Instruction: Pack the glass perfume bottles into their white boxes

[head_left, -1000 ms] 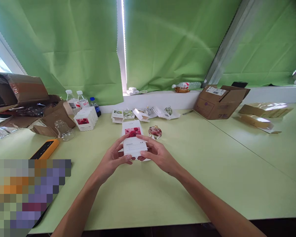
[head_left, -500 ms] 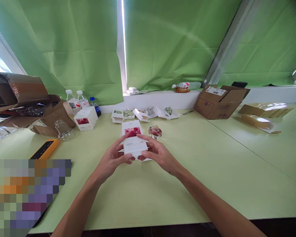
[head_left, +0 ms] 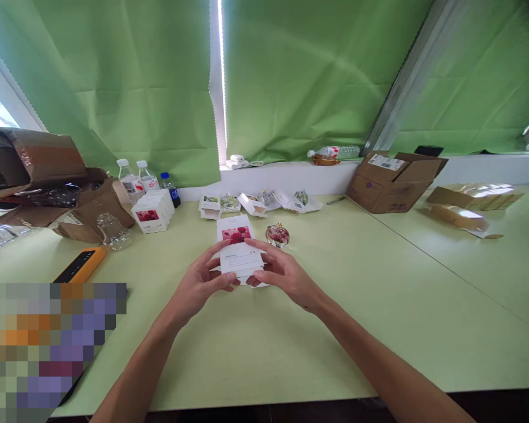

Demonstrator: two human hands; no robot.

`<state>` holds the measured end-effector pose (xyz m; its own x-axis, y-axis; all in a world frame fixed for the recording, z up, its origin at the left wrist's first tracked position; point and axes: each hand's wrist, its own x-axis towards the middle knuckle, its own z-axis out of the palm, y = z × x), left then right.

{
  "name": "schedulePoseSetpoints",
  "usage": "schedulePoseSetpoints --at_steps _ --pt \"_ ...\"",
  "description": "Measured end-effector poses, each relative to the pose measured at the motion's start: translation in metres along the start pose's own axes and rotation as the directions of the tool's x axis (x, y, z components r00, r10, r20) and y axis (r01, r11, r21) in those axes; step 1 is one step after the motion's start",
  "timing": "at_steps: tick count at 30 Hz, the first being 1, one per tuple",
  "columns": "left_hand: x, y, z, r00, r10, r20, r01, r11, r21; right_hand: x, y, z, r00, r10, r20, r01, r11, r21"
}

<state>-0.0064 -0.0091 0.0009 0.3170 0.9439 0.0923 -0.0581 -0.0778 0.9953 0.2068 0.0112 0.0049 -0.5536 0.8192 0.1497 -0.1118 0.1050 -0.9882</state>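
Between my two hands is a white cardboard box [head_left: 241,263] with a picture of red roses and lines of print. My left hand [head_left: 203,279] grips its left side, the index finger on the upper face and the thumb at the near edge. From the right, my right hand [head_left: 286,273] holds it the same way. Small white flaps show at the near end, partly hidden by the fingers. Just beyond my right hand a round glass bottle [head_left: 277,235] with a gold top and reddish contents stands on the table [head_left: 264,352].
White boxes with a rose picture [head_left: 152,212] stand at left near drink bottles [head_left: 170,189]. Small opened boxes [head_left: 210,207] and round glass bottles [head_left: 301,197] line the back. Brown cartons [head_left: 388,182] sit at both sides. An orange power strip [head_left: 81,264] lies left.
The box has shifted very slightly in my fingers. Both hands keep nearly the same place and grip.
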Motion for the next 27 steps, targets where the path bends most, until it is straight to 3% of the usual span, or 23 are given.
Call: schedulePoseSetpoints --at_steps 8,27 --pt "0.0008 0.0005 -0.0005 0.999 0.002 -0.045 -0.001 1.0 0.015 -0.0006 0.0005 -0.0011 1.0 0.003 0.019 -0.003 1.0 0.013" --pt "-0.0003 -0.0009 -0.0013 1.0 0.002 -0.023 -0.001 1.0 0.029 0.0002 0.0018 -0.0021 1.0 0.004 0.002 -0.004 1.0 -0.019"
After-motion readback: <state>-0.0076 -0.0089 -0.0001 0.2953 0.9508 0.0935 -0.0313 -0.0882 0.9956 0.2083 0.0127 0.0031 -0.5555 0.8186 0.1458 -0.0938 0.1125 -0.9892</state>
